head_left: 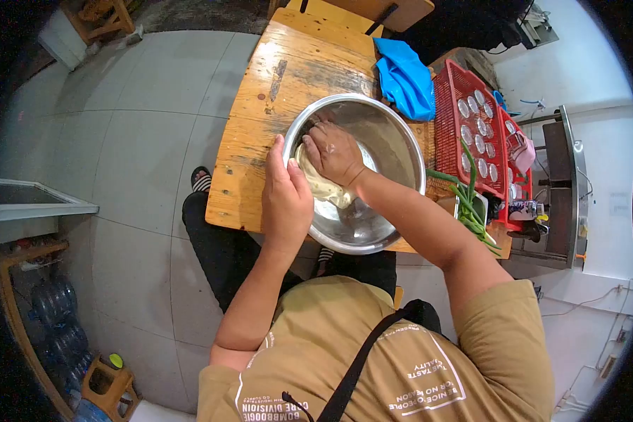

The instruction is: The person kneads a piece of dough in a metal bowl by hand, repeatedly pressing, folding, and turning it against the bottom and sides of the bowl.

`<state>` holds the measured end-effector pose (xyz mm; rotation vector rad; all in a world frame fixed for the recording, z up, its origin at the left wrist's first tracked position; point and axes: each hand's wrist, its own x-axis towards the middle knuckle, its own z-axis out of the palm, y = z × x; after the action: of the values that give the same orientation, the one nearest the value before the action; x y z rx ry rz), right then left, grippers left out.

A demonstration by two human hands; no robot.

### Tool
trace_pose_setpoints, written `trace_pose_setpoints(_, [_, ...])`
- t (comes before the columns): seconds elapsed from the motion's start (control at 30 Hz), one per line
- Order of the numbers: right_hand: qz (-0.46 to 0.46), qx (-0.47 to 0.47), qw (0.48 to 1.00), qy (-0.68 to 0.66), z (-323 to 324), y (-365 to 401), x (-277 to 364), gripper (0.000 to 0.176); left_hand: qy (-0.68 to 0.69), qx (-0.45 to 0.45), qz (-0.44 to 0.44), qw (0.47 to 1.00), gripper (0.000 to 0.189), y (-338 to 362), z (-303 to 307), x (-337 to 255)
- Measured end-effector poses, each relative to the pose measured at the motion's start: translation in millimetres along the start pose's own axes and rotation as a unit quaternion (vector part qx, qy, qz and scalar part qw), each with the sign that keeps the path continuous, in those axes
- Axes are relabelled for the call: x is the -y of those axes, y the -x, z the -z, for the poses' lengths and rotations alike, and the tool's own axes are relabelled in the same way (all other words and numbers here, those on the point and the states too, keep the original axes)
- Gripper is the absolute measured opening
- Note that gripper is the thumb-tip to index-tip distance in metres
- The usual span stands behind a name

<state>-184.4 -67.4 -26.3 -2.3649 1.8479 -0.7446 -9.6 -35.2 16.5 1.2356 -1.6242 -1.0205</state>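
A shiny metal mixing bowl stands on the wooden table in front of me. Pale, soft dough lies against its left inner wall. My right hand reaches into the bowl and presses on the dough, its fingers bent into it and partly hidden. At the bowl's left side, my left hand holds the rim, with the fingers along the outside and the thumb near the edge.
Right of the bowl, green onions lie near a small container. Behind them is a red plastic basket with several clear-lidded cups. A blue plastic bag lies on the wooden table. A stool stands at lower left.
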Motion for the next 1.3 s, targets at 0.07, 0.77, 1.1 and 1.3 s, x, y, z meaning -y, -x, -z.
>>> trace_pose_setpoints(0.07, [-0.009,0.008,1.000,-0.018,1.8,-0.6,0.7,0.025,0.008,-0.004,0.006,1.000,0.047,0.0,-1.7,0.8])
trace_pose_setpoints(0.77, [-0.278,0.097,0.952,-0.088,51.3,67.5,5.7,0.062,0.014,0.024,-0.089,0.996,0.052,137.2,-2.8,-6.3])
trace_pose_setpoints(1.1, [-0.209,0.123,0.964,0.106,36.3,69.9,39.0,0.067,0.213,0.069,0.011,0.975,0.050,-43.9,-10.4,11.5])
trace_pose_setpoints(1.3, [-0.145,0.060,0.975,0.157,24.7,68.2,26.5,0.055,0.148,0.216,-0.012,0.965,0.056,-73.8,-26.4,14.6])
